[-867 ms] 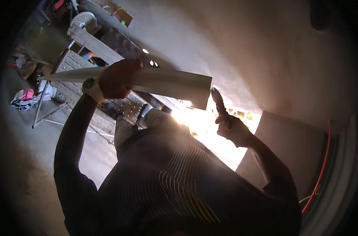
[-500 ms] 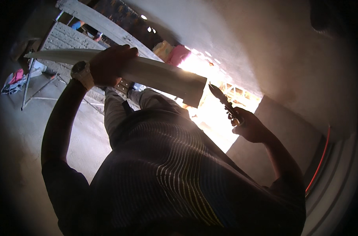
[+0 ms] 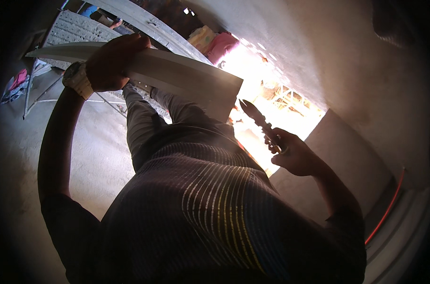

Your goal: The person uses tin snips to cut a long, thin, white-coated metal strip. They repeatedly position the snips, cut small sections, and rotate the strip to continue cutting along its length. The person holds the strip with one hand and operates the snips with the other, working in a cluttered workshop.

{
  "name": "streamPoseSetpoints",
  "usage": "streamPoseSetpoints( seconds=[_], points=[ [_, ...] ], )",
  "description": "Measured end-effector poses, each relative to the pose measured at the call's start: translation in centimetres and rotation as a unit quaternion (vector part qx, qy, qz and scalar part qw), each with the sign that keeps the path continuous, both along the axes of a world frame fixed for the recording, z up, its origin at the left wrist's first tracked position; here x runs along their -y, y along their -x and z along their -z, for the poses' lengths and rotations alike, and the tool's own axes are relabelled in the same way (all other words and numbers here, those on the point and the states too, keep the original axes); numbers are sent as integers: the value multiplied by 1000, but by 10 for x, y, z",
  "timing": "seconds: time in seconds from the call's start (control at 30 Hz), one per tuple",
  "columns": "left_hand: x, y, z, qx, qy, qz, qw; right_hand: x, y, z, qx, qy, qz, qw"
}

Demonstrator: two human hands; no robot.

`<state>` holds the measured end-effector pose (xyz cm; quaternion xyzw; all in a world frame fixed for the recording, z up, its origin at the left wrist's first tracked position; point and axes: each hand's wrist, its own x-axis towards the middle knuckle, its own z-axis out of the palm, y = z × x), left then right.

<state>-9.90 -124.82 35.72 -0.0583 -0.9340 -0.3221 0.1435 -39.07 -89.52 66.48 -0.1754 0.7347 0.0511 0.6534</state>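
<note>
A long, pale channel-like strip [image 3: 191,78], probably sheet metal, stretches across in front of me, tapering away to the far left. My left hand [image 3: 114,64], with a watch on its wrist, is closed over the strip from above. At the strip's right end, a broad flat face and a cut-looking edge are turned toward me. My right hand [image 3: 295,154] is wrapped round the handles of dark snips [image 3: 255,115]. Their pointed blades look closed and sit just right of the strip's end, apart from it. Shadow hides the detail of the fingers.
Scaffolding with a perforated plank [image 3: 80,31] stands at the far left, where another person's arm [image 3: 114,22] shows. Colourful cloths [image 3: 18,85] lie by its legs. Glaring light fills the opening [image 3: 262,85] ahead. A red hose [image 3: 387,210] runs at the right.
The strip and my left hand have shifted up and left, and more of the strip's end face shows. The snips have moved slightly left, staying near that end.
</note>
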Motion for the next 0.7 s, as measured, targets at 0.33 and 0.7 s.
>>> streamPoseSetpoints(
  seconds=[0.33,0.7],
  points=[
    [-11,2,11,76,3,30,997,1,-3,1,-38,-37,-28,998],
    [-5,15,-6,183,2,66,981,31,-3,-13,-104,-48,-93,989]
  ],
)
